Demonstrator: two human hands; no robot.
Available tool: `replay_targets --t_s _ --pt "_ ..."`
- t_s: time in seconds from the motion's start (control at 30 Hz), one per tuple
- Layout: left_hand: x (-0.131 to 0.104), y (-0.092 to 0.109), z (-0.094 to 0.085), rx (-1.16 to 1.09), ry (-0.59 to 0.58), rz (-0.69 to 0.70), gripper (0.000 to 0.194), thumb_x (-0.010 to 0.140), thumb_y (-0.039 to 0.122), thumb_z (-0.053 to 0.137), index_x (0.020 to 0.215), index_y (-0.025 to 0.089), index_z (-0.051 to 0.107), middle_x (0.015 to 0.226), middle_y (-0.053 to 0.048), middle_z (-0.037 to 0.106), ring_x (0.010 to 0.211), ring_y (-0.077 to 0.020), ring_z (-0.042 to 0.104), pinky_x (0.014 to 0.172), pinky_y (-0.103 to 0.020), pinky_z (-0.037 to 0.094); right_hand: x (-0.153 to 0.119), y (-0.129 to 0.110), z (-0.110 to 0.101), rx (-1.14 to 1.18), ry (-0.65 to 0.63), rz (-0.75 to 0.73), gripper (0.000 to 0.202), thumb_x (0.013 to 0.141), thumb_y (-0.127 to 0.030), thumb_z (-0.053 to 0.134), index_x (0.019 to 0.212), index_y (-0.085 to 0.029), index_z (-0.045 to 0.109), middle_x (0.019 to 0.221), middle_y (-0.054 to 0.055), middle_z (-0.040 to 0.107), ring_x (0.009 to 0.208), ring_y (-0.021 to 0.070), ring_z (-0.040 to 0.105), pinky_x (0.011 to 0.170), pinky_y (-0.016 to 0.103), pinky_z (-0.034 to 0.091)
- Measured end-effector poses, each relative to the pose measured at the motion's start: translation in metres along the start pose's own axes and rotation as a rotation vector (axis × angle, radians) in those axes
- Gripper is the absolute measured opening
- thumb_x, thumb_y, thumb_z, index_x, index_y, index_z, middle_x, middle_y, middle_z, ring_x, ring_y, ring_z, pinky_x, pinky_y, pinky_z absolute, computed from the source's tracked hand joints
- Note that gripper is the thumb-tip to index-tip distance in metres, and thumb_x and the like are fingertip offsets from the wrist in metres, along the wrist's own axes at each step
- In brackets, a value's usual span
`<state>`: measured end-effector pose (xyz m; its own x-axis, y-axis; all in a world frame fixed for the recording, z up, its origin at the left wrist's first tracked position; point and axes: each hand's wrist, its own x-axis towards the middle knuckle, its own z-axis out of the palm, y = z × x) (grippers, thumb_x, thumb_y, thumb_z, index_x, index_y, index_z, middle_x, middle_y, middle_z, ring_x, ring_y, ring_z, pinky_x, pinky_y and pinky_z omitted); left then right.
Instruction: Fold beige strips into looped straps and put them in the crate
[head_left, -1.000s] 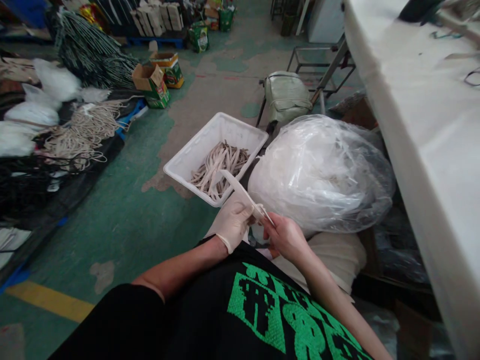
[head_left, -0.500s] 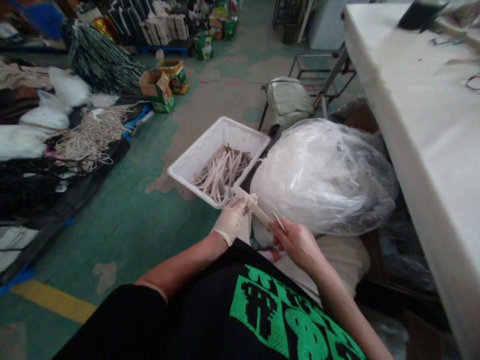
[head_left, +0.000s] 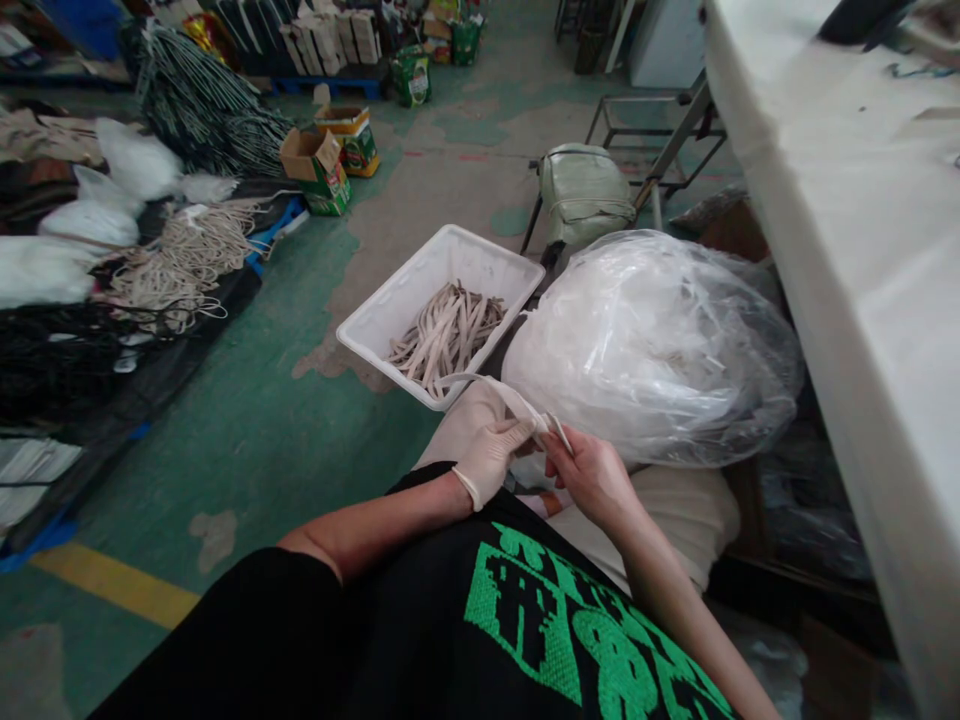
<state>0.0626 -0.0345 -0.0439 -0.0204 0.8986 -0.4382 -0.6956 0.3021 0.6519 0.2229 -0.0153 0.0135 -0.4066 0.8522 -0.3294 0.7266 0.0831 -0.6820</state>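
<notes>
My left hand (head_left: 491,452) wears a white glove and pinches a flat beige strap (head_left: 504,393) near its lower end. My bare right hand (head_left: 591,472) grips the same strap's end just to the right, fingers closed on it. The strap bends in a loop up toward a white plastic bin (head_left: 390,305) that holds several similar beige straps (head_left: 444,335). Both hands sit in front of my lap, just below the bin's near edge.
A large clear plastic bag (head_left: 652,345) of white material lies right of the bin. A white table (head_left: 862,210) runs along the right. A padded stool (head_left: 583,192) stands behind. Piles of cords (head_left: 180,260), bags and cardboard boxes (head_left: 319,165) cover the green floor at left.
My left hand has slid down the strap toward my right hand. The strap, earlier stretched straight between the hands, now bends into a loop.
</notes>
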Motion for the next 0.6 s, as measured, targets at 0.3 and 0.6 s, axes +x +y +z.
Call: replay_targets --t_s 0.3,0.6 --pt "0.001 0.012 0.001 -0.09 -0.005 -0.015 0.036 0.067 0.037 0.089 0.094 0.017 0.078 0.099 -0.011 0.078 0.096 -0.026 0.072 0.086 -0.034 0.053 -0.004 -0.002 -0.002 -0.044 0.003 0.005 0.046 0.098 -0.05 0.038 0.063 -0.024 0.052 0.05 0.002 0.062 0.047 0.0173 0.058 0.052 0.029 0.04" --pt "-0.006 0.036 -0.002 -0.117 -0.052 -0.172 0.028 0.083 0.032 0.074 0.106 0.014 0.075 0.103 -0.011 0.077 0.098 -0.0208 0.072 0.088 -0.03 0.052 -0.004 0.024 -0.005 0.16 0.493 -0.347 0.028 0.099 -0.033 0.051 0.115 -0.022 0.072 0.112 0.008 0.076 0.092 0.021 0.074 0.07 0.03 0.061"
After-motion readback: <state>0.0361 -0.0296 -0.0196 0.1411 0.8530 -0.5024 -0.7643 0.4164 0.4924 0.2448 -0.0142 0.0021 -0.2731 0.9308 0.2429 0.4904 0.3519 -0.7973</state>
